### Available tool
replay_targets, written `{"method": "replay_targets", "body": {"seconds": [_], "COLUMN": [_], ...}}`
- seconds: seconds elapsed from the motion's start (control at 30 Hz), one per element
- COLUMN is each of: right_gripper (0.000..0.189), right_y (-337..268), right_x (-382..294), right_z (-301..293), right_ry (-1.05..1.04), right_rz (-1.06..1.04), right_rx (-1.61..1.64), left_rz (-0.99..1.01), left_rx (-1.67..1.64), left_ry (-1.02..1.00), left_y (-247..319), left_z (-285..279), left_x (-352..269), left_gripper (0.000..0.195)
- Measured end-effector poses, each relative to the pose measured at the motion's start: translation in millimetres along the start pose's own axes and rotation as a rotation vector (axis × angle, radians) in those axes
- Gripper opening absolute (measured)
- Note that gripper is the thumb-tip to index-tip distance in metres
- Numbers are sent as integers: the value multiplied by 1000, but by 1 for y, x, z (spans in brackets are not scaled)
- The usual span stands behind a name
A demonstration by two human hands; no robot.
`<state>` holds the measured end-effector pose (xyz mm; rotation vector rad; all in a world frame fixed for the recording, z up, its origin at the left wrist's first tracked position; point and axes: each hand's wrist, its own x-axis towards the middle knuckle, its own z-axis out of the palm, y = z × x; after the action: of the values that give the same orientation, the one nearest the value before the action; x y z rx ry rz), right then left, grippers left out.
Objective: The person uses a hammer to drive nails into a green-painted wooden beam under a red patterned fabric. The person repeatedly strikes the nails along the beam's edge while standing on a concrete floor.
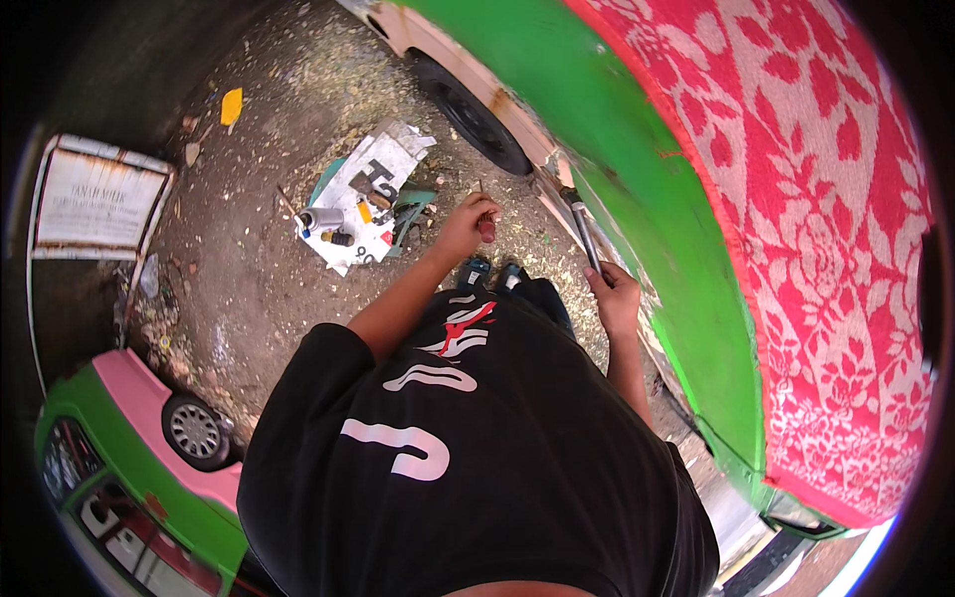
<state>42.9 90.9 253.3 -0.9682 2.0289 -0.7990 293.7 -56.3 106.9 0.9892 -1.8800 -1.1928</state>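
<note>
My left hand (470, 220) is closed around the red handle (486, 228) of a tool. A thin shaft seems to stick out past the fingers, but its tip is hard to make out. In my right hand (618, 292) is a hammer-like tool with a long metal handle (586, 233). Its dark head (570, 197) is up against or very close to the lower body of a green and pale pink car (656, 246). Paint is missing and the metal looks rough along the car's lower edge (563, 213), just behind the wheel (474, 112).
A red floral cloth (813, 246) drapes over the car. On the ground, a white printed sheet (351, 257) bears a spray can (322, 218), a block (379, 192) and small items. A framed sign with writing (97, 198) stands left. Another green and pink car (134, 448) is behind left.
</note>
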Motion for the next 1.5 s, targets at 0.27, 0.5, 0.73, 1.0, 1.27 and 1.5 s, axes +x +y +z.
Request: {"method": "replay_targets", "body": {"seconds": [0.27,0.5,0.73,1.0,1.27,1.5], "right_gripper": [22,15,20,18,24,17], "right_y": [26,43,26,2,-42,-10], "right_x": [39,60,69,88,92,136], "right_z": [23,61,89,146,252,365], "right_ry": [-246,-495,-627,-580,-502,-475], "right_rz": [-147,-212,-209,-258,-195,-215], "right_rx": [-11,-30,-94,-202,-187,-110], "left_rz": [-194,-454,-895,-936,-948,-1021], "left_rx": [147,300,469,236,4,67], "left_ry": [123,308,369,542,599,677], "left_y": [20,18,2,-76,-155,-236], "left_z": [-16,-24,-50,-83,-127,-139], "left_x": [-52,-118,-139,-127,-126,-105], "left_gripper": [36,17,35,36,27,35]}}
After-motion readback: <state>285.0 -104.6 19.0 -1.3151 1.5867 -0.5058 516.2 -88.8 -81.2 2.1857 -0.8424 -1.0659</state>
